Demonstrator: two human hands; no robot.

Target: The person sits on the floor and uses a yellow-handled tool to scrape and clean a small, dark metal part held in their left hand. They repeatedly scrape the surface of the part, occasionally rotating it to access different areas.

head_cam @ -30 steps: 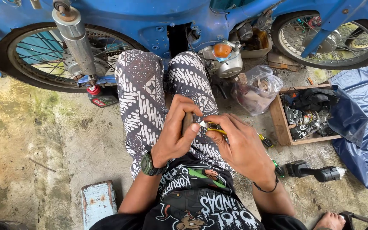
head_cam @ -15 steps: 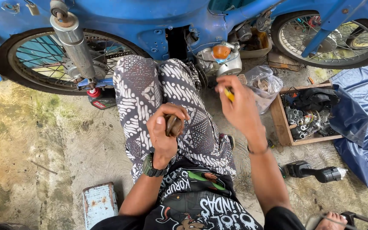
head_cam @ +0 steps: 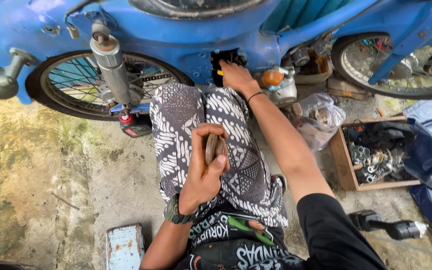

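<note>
My left hand [head_cam: 203, 172] over my lap, fingers clamped on a round brownish metal disc [head_cam: 215, 148] held on edge | my right hand [head_cam: 236, 76] stretched to the dark opening in the blue motorbike [head_cam: 186, 37], closed on a yellow-handled tool [head_cam: 220, 73] | best kept square to the opening, disc gripped firm.

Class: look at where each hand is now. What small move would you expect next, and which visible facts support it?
Probably a small turn or push of the yellow-handled tool. The right hand has it at the dark opening in the blue motorbike, while the left hand holds a round brown disc over the lap.
</note>
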